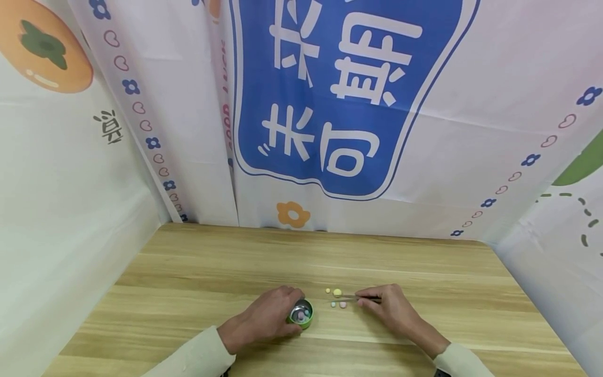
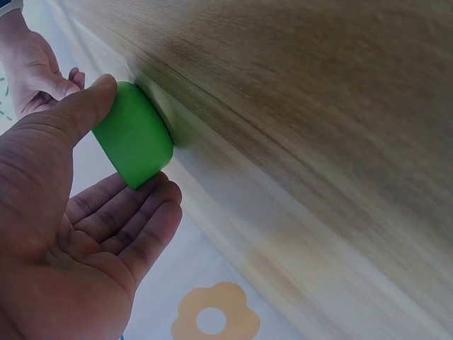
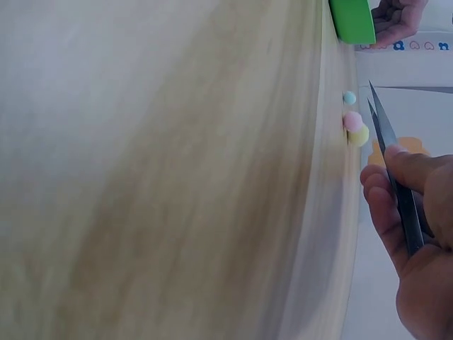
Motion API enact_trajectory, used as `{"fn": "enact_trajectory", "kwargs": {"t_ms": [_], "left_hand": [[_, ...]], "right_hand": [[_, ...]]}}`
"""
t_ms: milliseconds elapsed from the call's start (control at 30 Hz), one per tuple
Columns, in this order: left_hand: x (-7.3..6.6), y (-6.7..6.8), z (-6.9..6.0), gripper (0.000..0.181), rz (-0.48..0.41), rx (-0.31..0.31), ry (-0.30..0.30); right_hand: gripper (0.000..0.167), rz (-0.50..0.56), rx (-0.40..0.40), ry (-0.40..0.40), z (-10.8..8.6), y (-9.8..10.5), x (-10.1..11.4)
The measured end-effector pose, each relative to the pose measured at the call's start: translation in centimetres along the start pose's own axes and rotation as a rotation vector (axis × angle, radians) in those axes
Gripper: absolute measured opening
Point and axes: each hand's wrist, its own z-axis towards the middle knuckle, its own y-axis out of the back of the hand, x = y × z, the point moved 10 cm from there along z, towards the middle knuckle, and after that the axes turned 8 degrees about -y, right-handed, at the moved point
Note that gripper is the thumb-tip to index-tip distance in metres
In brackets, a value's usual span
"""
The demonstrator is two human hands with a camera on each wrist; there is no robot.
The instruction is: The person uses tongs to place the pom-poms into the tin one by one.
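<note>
My left hand [image 1: 269, 317] holds a small round green cup [image 2: 134, 134] on the wooden table, its thumb on one side and fingers on the other. Inside the cup's silvery interior lie some small pale pink and blue balls [image 1: 301, 315]. My right hand [image 1: 394, 310] pinches a pair of dark pointed tweezers [image 3: 387, 131], whose tips are slightly apart and point left. Near those tips rest a larger yellow ball [image 1: 337, 292], a small yellow ball [image 1: 327, 290], a light blue ball [image 1: 333, 304] and a pink ball [image 1: 343, 305]. Nothing is visible between the tips.
The wood-grain table [image 1: 212, 262] runs back to a hanging white cloth [image 1: 438, 173] with a blue printed panel [image 1: 325, 110]. More printed cloth [image 1: 61, 209] closes off the left side, and another sheet [image 1: 560, 262] stands on the right.
</note>
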Motion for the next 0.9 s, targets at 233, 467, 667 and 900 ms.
{"fn": "enact_trajectory", "kwargs": {"t_ms": [233, 467, 667, 900], "left_hand": [[0.0, -0.1, 0.0, 0.05, 0.0, 0.005, 0.006], [0.0, -0.1, 0.0, 0.049, 0.002, 0.011, 0.009], [0.0, -0.1, 0.0, 0.05, 0.005, 0.005, 0.0], [0.0, 0.0, 0.0, 0.05, 0.012, 0.004, -0.003]], "right_hand": [[0.018, -0.02, -0.02, -0.009, 0.0, 0.1, -0.4], [0.018, -0.019, -0.065, -0.017, 0.0, 0.6, -0.5], [0.018, -0.04, -0.101, -0.059, 0.0, 1.0, -1.0], [0.018, -0.044, -0.12, -0.078, 0.1, 1.2, -1.4]]}}
